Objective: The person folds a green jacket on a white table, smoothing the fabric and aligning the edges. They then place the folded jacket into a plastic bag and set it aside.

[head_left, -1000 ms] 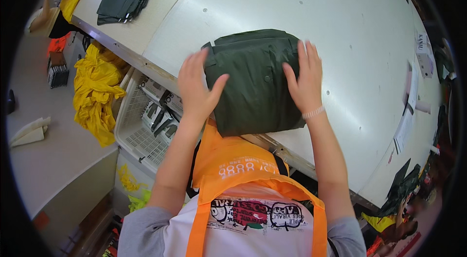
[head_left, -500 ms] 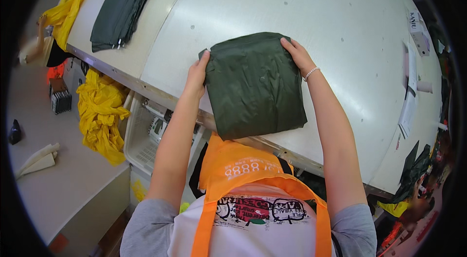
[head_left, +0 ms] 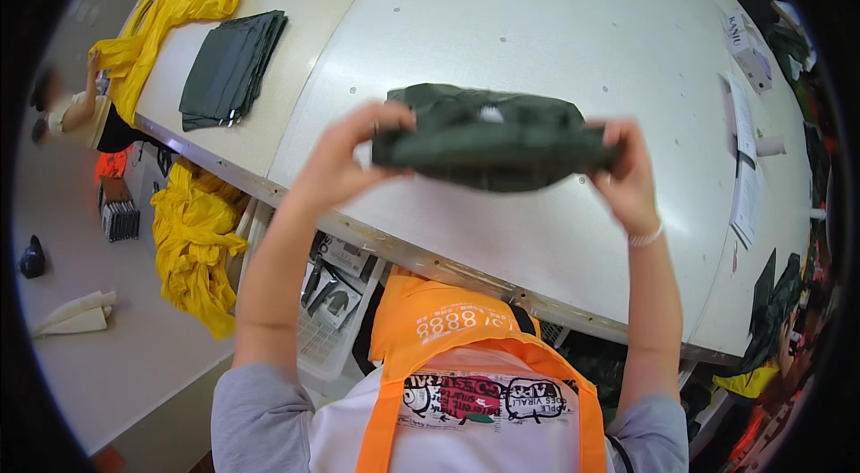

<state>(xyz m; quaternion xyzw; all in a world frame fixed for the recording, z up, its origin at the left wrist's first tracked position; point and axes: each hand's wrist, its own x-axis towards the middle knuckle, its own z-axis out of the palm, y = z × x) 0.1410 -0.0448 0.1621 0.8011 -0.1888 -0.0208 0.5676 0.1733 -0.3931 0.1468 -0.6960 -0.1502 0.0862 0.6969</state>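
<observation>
A dark green folded garment [head_left: 488, 137] is held up over the white table [head_left: 484, 231], its edge turned toward me so that it looks narrow and bulky. My left hand [head_left: 345, 155] grips its left end, thumb below and fingers above. At the opposite end, my right hand [head_left: 623, 168] is closed round the fabric. Motion blurs both hands and the cloth somewhat. A small white patch shows on the upper middle of the garment.
On the table's far left lie a stack of folded dark green pieces [head_left: 231, 70] and yellow fabric [head_left: 166, 25], with another person beside it. More yellow fabric [head_left: 193, 245] hangs below, near a white basket [head_left: 318, 348]. Papers [head_left: 743, 159] and a box [head_left: 748, 52] lie along the right.
The garment was lying broad and flat against the table's front edge. My hands have lifted it and tipped it edge-on, a little farther from me.
</observation>
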